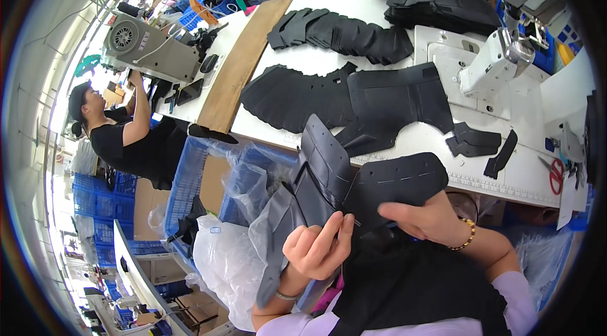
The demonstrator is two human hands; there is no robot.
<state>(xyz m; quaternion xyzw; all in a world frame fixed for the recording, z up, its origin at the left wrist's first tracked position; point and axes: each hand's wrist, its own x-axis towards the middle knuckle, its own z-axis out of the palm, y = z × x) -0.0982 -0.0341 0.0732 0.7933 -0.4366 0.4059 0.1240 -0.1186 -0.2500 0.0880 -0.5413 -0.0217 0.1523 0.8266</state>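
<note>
In front of me, above my lap, is a black sewn piece [399, 178] of leather-like sheet, with short pale dashes marked near its edge. Its left part stands up in folded panels with a shiny inner face, and a grey flap hangs beside it. My left hand [319, 249] is closed at the lower edge, thumb and fingertips pinched on the piece. My right hand [425, 221] grips the right-hand flap, thumb on top and the other fingers hidden beneath. Just beyond, flat black cut panels [401, 99] lie on the white table [253, 122].
Fanned stacks of black pieces [341, 34] lie farther back. A sewing machine [496, 61] stands at right, near red-handled scissors [556, 177]. Below the table's left part sits a blue crate [183, 187] with clear plastic bags. At left a co-worker [126, 127] works at another machine [148, 48].
</note>
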